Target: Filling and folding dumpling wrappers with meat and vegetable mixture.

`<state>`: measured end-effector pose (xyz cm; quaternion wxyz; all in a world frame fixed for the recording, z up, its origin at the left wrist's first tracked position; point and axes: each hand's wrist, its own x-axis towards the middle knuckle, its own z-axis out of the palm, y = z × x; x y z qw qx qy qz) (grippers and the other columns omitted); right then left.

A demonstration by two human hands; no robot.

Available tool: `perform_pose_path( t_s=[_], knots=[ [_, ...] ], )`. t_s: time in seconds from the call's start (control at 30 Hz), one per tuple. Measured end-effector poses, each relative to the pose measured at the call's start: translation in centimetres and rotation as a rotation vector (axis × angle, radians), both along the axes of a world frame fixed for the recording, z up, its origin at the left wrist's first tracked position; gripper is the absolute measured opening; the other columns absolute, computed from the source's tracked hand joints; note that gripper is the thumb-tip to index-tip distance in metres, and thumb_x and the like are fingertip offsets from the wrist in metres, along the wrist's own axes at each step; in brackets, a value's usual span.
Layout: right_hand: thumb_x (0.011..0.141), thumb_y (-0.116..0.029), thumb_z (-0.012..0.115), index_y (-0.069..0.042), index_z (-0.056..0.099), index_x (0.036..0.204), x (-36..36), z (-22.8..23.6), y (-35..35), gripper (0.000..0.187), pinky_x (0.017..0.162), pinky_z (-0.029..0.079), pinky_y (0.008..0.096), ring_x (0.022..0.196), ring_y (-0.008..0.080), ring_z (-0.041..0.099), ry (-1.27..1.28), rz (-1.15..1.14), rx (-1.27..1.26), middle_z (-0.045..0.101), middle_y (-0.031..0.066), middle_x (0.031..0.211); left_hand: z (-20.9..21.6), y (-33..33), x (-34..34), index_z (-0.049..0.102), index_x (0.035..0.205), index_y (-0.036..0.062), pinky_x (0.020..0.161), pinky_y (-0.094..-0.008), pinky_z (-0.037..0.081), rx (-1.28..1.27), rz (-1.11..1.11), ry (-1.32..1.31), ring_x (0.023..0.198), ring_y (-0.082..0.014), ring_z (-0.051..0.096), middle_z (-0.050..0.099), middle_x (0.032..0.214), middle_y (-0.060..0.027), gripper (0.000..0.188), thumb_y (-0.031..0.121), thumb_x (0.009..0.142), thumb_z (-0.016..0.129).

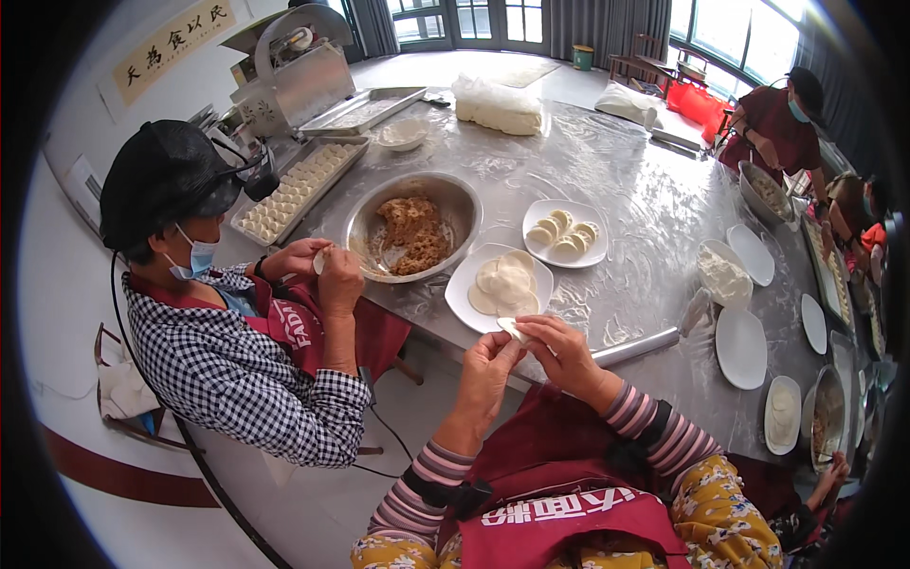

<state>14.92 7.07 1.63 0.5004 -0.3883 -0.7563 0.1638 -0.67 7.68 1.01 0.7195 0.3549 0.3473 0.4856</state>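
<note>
Floury steel table (654, 247), bright windows (471, 21) way over on the far side
Left hand (483, 375) and right hand (571, 356) both pinching a dough wrapper (513, 329) by the near edge, long axis looks slanted, far-left to near-right.

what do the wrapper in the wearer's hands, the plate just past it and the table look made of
Wrapper: likely dough, matte off-white, by its soft folded shape. Plate: perhaps ceramic, smooth and evenly white, though plastic could look alike. Table: shiny grey metal, probably steel, judging by bright glare on top.
</note>
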Motion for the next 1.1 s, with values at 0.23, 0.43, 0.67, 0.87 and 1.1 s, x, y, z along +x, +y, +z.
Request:
perform_pose_path(
  t_s=[0.23,0.43,0.67,0.87,1.1],
  knots=[
    [0.081,-0.001,0.063,0.003,0.064,0.106,-0.6,-0.6,-0.2,0.025,0.084,0.050,0.0322,0.098,0.0246,0.063,0.172,0.029,-0.218,0.065,0.0162,0.106,-0.1,0.0,-0.4,0.060,0.100,-0.0005,0.081,-0.0256,0.050,0.083,0.029,0.164,0.084,-0.0104,0.059,0.061,0.092,-0.0031,0.012,0.007,0.092,0.055],
    [0.085,-0.004,0.063,0.004,0.067,0.100,-0.7,-0.7,0.4,0.017,0.078,0.051,0.0255,0.088,0.0107,0.063,0.547,-0.022,-0.698,0.068,0.0080,0.096,-0.2,0.2,-0.6,0.059,0.098,0.0000,0.081,-0.0262,0.050,0.032,0.056,0.124,0.082,-0.0100,0.059,0.061,0.092,-0.0039,0.011,0.009,0.093,0.055],
    [0.082,-0.005,0.068,0.004,0.067,0.096,-1.7,-2.2,0.5,0.016,0.070,0.053,0.0245,0.082,0.0104,0.064,0.257,-0.087,-0.308,0.069,0.0114,0.085,-0.8,0.5,-0.8,0.057,0.099,-0.0003,0.081,-0.0269,0.050,0.031,0.007,0.166,0.084,-0.0111,0.060,0.061,0.095,-0.0054,0.013,0.010,0.094,0.052],
    [0.084,-0.006,0.064,0.002,0.066,0.095,-2.3,-1.1,0.6,0.014,0.061,0.052,0.0283,0.072,0.0170,0.068,0.273,-0.239,-0.436,0.070,0.0141,0.081,-2.1,1.1,-1.7,0.054,0.105,0.0000,0.081,-0.0282,0.051,-0.069,0.045,0.006,0.087,-0.0130,0.061,0.061,0.096,-0.0067,0.016,0.012,0.095,0.052],
    [0.085,-0.009,0.063,0.001,0.066,0.091,-3.7,0.1,1.2,0.012,0.057,0.050,0.0289,0.064,0.0133,0.064,-0.042,-0.249,-0.120,0.066,0.0145,0.071,-2.9,1.5,-2.1,0.049,0.107,0.0010,0.081,-0.0312,0.053,-0.147,0.148,-0.232,0.089,-0.0172,0.062,0.060,0.100,-0.0101,0.020,0.008,0.091,0.059]
  ],
)
